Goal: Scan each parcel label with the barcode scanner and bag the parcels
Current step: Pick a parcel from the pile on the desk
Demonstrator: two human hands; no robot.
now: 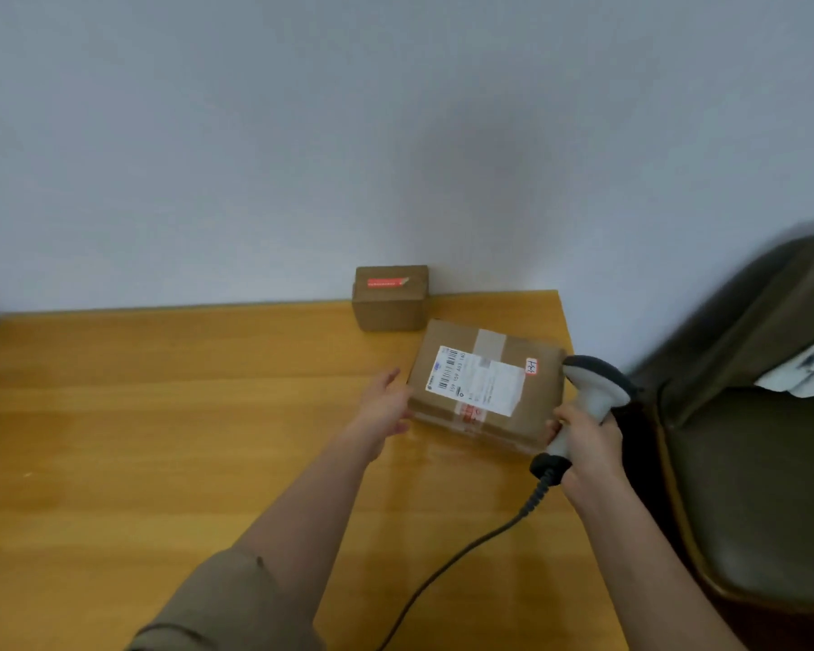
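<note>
1. Left hand (386, 406): I read it as flat against the left end of the large parcel (485, 385), fingers mostly straight, steadying rather than gripping. The near fingers may curl slightly under the box edge; I cannot tell for sure
2. Beyond the left hand, against the wall, stands a small parcel (391, 298) with a red strip on top. It sits apart from both hands, near the far corner of the large parcel. No white label shows on the faces I can see
3. Between the hands: the large parcel lies on the wooden table (161, 415), white shipping label (478, 385) face up, barcode towards the left-hand end. The label is unobstructed
4. Right hand (588, 448): wrapped round the handle of the barcode scanner (593, 392), cable (466, 552) trailing back towards me. The scanner head sits just beside the parcel's right end. I cannot see where its window points, and no scan beam shows on the label
5. Right of the right hand, off the table edge, a dark bag (748, 462) stands open, with something pale and crumpled (809, 368) at its far rim. Whether that is an already bagged parcel I cannot tell
6. My judgement on progress: the scan of the large parcel is being set up, not confirmed done. Left to do: scan it, bag it, then the small parcel likewise
</note>
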